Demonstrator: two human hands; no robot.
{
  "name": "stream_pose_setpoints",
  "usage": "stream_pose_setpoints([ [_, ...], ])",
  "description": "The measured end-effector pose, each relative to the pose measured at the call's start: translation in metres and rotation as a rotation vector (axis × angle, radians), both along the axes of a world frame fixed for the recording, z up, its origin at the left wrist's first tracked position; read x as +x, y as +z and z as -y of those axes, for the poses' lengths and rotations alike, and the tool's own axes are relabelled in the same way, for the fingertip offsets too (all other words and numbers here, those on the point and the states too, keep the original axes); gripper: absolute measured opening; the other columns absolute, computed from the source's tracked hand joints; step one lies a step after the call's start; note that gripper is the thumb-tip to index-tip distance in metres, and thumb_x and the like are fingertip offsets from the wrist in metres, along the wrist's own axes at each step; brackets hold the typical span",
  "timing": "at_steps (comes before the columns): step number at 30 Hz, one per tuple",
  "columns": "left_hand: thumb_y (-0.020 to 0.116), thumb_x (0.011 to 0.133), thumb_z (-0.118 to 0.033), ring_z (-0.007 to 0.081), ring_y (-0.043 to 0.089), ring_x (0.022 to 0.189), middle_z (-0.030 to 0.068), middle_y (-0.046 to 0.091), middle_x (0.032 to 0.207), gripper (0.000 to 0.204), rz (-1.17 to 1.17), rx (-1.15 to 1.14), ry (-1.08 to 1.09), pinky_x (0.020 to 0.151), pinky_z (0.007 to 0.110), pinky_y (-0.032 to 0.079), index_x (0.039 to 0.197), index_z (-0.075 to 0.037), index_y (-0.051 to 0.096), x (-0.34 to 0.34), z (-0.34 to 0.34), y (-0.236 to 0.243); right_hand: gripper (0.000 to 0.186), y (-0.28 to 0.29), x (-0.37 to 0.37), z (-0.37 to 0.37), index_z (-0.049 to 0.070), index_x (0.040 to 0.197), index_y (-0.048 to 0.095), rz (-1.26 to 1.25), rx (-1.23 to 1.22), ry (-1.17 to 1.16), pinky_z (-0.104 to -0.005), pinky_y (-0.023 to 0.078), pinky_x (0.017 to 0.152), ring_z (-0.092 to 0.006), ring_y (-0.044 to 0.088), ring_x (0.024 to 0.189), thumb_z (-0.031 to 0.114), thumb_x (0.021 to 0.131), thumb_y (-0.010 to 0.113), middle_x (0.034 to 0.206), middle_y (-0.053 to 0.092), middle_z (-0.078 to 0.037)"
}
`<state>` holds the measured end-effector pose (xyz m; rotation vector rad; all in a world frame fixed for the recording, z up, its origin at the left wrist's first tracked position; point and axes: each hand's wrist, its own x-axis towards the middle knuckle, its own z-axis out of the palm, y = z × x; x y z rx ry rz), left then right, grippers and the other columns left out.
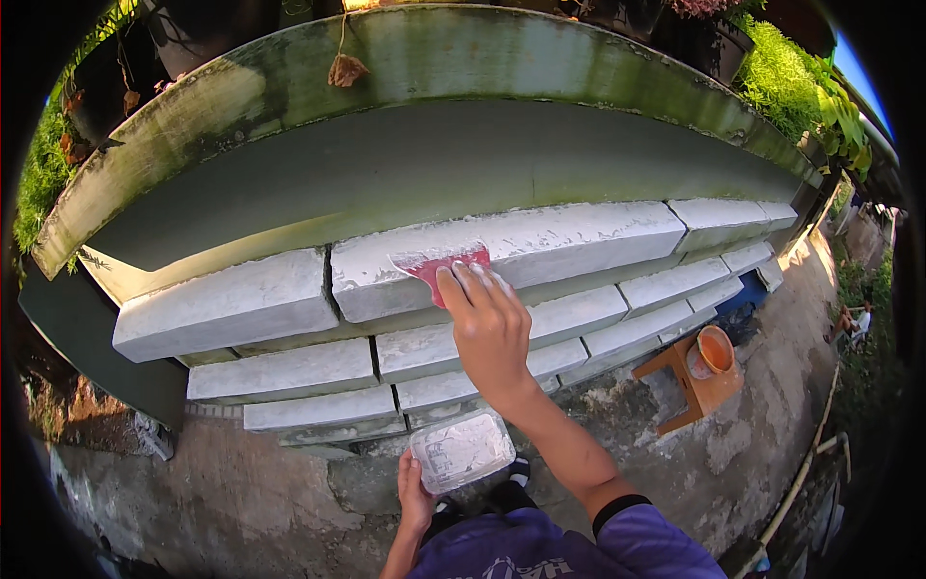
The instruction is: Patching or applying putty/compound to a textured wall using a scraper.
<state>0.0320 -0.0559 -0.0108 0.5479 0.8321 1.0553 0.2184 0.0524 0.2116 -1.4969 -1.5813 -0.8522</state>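
Observation:
My right hand [490, 338] grips a red putty spreader [475, 259], its wide edge laid on the top face of a long, white-coated concrete block [588, 241]. White paste covers part of the spreader and my fingertips, and rough streaks of it lie along the block. Lower down, near my body, my left hand [413, 494] holds a shallow rectangular plastic tub [465, 452] by its left side. White paste smears the tub's inside. The fingers beneath the tub are hidden.
More white blocks [280, 372] run in stepped rows, with dark gaps between them. Above them juts a mossy concrete ledge [463, 58] with potted plants behind. To the right, an orange bucket [714, 349] stands on a brown stool [699, 396]. A long pole [805, 473] lies along the right.

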Motion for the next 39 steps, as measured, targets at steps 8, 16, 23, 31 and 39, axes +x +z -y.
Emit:
stream_pose_setpoints([
  [8,0.043,0.105,-0.029,0.0133,0.061,0.104,0.0023,0.059,0.12,0.035,-0.042,0.061,0.002,0.082,0.03,0.053,0.136,-0.013,0.044,-0.009,-0.003,-0.008,0.035,0.024,0.05,0.002,0.004,0.105,0.07,-0.268,0.111,0.204,-0.039,0.055,0.08,-0.0324,0.068,0.095,-0.01,0.074,0.06,0.1,0.071,-0.015],
  [16,0.042,0.105,-0.031,0.0065,0.06,0.087,-0.0017,0.06,0.11,0.035,-0.064,0.07,-0.004,0.064,0.021,0.049,0.136,-0.016,0.044,-0.01,-0.002,-0.018,0.042,0.029,0.068,0.01,0.003,0.105,0.072,-0.11,-0.199,0.483,-0.0389,0.054,0.085,-0.0333,0.069,0.096,-0.016,0.071,0.056,0.1,0.072,-0.016],
  [23,0.043,0.104,-0.031,0.0086,0.061,0.092,-0.0006,0.06,0.113,0.035,-0.042,0.058,0.022,0.07,0.024,0.052,0.136,-0.016,0.044,-0.01,-0.003,-0.013,0.044,0.035,0.074,0.033,0.007,0.104,0.074,-0.02,-0.058,0.418,-0.0407,0.055,0.084,-0.0299,0.069,0.095,-0.013,0.067,0.059,0.098,0.072,-0.011],
  [31,0.043,0.104,-0.031,0.0129,0.062,0.101,0.0016,0.059,0.119,0.036,-0.059,0.045,-0.007,0.077,0.03,0.055,0.137,-0.015,0.043,-0.009,-0.003,-0.01,0.043,0.02,0.055,0.033,0.005,0.102,0.073,-0.047,-0.105,0.491,-0.0405,0.055,0.084,-0.03,0.069,0.097,-0.013,0.067,0.058,0.1,0.072,-0.011],
  [39,0.043,0.105,-0.031,0.0128,0.063,0.101,0.0017,0.06,0.118,0.035,-0.04,0.045,-0.001,0.075,0.03,0.055,0.136,-0.015,0.043,-0.008,-0.002,-0.008,0.039,0.014,0.059,0.016,0.005,0.103,0.072,-0.14,-0.028,0.394,-0.04,0.055,0.081,-0.0311,0.069,0.095,-0.012,0.069,0.06,0.1,0.072,-0.011],
])
